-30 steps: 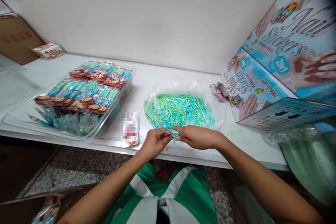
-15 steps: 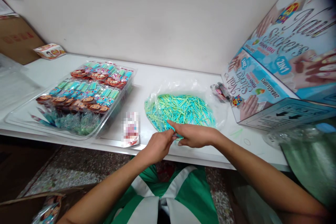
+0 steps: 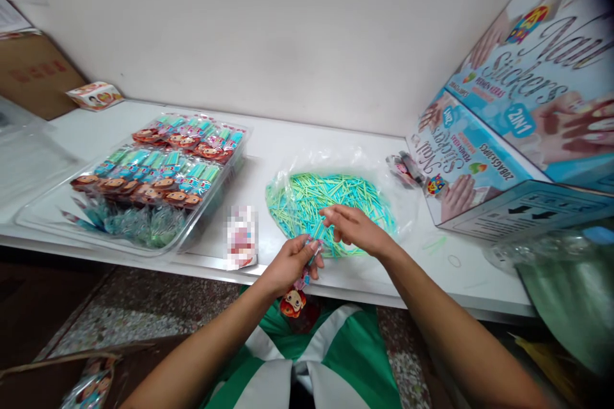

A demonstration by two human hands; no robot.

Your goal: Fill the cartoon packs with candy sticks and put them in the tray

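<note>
My left hand (image 3: 295, 260) is closed on a small clear packet with a printed cartoon head (image 3: 293, 303) at its lower end, hanging past the table's front edge. Light blue sticks (image 3: 317, 230) show at the packet's upper end, just above my left fingers. My right hand (image 3: 355, 228) hovers to the right of the packet, fingers bent and apart, with nothing visible in them. Beneath and behind it, an open clear plastic bag (image 3: 357, 156) lies spread with a heap of green and blue thin sticks (image 3: 307, 195).
Left stands a clear tray (image 3: 167, 249) holding rows of filled cartoon packets (image 3: 158, 172). A partly blurred card (image 3: 241, 246) lies between tray and bag. Nail sticker boxes (image 3: 472, 160) are stacked at right, near a small dark packet (image 3: 403, 169). A cardboard box (image 3: 33, 73) stands far left.
My right hand has come away from my left and lifted up over the sticks, its fingers spreading. My left hand has turned, bringing the packet's cartoon head into view below it.
</note>
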